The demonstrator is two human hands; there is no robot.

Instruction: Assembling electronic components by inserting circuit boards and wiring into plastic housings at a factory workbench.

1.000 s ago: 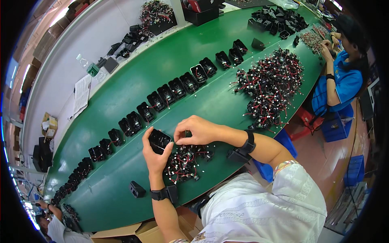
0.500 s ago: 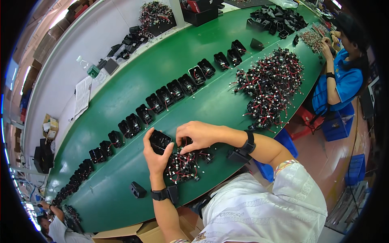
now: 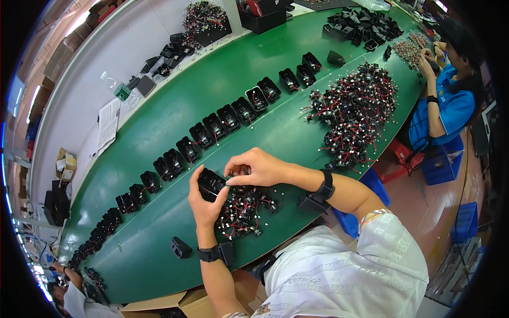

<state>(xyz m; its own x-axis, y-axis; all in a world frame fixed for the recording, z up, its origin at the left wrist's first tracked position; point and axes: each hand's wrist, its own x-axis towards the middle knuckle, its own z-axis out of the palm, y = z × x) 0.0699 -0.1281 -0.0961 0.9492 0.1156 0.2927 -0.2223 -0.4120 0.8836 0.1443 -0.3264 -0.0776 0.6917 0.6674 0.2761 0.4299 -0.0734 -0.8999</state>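
Observation:
My left hand [image 3: 205,205] holds a small black plastic housing [image 3: 211,183] above the green belt [image 3: 159,228]. My right hand [image 3: 258,167] pinches a small wired part at the housing's right edge, fingers closed on it. Directly under both hands lies a small heap of black parts with red and white wires [image 3: 244,208]. A lone black housing [image 3: 181,247] sits on the belt near my left wrist.
A long row of black housings [image 3: 212,127] runs diagonally along the belt's middle. A big pile of wired parts [image 3: 355,108] lies to the right. A person in blue [image 3: 445,100] works at the far right; another person [image 3: 69,291] is at the lower left. Papers [image 3: 108,124] and a bottle [image 3: 119,90] lie on the white ledge.
My hands stay in the same place with the housing; the right fingers have shifted slightly along its right edge. The row on the belt has moved a little.

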